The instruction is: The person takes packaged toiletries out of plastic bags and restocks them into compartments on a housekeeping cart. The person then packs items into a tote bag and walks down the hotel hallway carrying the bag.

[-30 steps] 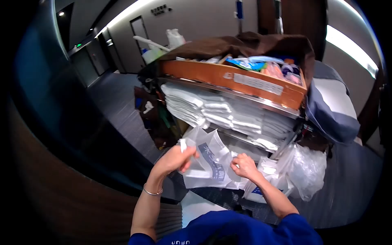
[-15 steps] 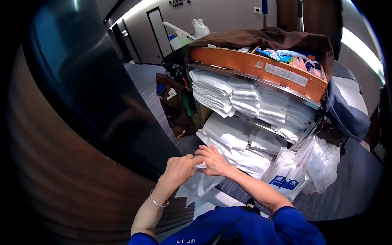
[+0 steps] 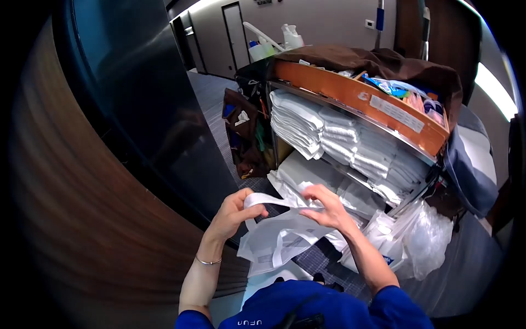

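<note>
A white tote bag (image 3: 298, 233) of thin, see-through cloth hangs between my hands in front of my body. My left hand (image 3: 234, 213) is closed around one of its strap handles, which loops up over the fingers. On the other side my right hand (image 3: 326, 207) pinches the bag's top edge between thumb and fingers. The bag's second strap (image 3: 279, 247) dangles down its near face. The bag looks limp and its opening is partly spread. What may lie inside cannot be made out.
Ahead stands a housekeeping cart with stacked white towels (image 3: 296, 123) and an orange-brown drawer (image 3: 350, 96) of small packets. Clear plastic bags (image 3: 430, 238) hang at its right, a brown pouch (image 3: 239, 118) at its left. A dark glossy panel (image 3: 148, 104) rises on my left.
My hands have moved apart, the right one to the right. The bag has spread wider and its strap now shows over my left hand. The camera view has shifted.
</note>
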The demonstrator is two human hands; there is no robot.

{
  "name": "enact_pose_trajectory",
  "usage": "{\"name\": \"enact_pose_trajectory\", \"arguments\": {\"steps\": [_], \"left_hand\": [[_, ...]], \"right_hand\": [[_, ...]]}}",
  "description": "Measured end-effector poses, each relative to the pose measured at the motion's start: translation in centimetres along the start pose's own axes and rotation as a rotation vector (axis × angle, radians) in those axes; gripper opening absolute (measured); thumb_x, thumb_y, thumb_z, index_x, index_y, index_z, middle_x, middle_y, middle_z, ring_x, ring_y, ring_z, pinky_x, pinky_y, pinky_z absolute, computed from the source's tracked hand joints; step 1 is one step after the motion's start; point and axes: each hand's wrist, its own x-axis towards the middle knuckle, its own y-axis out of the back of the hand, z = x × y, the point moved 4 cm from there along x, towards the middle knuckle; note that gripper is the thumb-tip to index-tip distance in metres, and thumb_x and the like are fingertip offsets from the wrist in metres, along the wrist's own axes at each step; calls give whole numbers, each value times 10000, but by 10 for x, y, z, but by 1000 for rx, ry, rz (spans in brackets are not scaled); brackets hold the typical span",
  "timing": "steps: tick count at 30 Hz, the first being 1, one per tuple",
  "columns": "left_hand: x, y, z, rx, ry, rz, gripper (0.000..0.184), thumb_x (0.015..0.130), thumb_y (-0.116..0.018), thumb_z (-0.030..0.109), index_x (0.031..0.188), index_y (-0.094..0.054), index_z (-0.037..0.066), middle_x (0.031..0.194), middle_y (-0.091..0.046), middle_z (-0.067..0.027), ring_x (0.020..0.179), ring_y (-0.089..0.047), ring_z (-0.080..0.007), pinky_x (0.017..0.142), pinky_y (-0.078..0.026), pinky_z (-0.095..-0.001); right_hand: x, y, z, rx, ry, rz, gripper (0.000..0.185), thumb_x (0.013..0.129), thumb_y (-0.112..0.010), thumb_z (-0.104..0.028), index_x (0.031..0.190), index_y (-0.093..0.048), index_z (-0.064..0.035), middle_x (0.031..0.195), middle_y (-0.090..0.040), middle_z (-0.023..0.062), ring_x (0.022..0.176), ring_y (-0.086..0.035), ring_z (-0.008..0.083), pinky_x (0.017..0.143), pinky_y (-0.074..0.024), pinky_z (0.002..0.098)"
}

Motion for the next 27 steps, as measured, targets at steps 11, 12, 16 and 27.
{"name": "enact_pose_trajectory", "arguments": {"steps": [11,12,16,27], "left_hand": [[27,-29,-6,-11,51,153,178,822,-660,130,883,-512,54,741,-629,-74,692,-608,-131,701,-489,-283],[26,-24,-9,-39,35,196,181,821,-664,132,886,-514,56,747,-630,-75,692,-606,-129,700,-489,-284],[20,-14,-23,-106,45,220,226,886,-598,213,996,-524,30,711,-533,-20,733,-593,-138,722,-471,-274],[11,-72,-63,-171,284,-150,321,900,-602,222,1124,-534,3,876,-551,8,757,-469,-37,684,-394,-196]], "right_hand": [[-72,-20,39,-41,-407,-1007,542,805,-666,-297,1295,-477,-164,906,-641,165,865,-612,314,797,-470,379],[-71,-17,37,106,-371,-962,541,806,-678,-195,1303,-470,-149,938,-640,136,854,-613,266,797,-474,346],[-27,22,3,833,-311,-509,607,783,-576,82,1353,-390,-10,864,-546,21,789,-528,100,744,-452,250],[-9,20,-9,643,-363,-420,316,835,-650,-62,1131,-574,19,958,-598,50,864,-586,116,778,-480,250]]}}
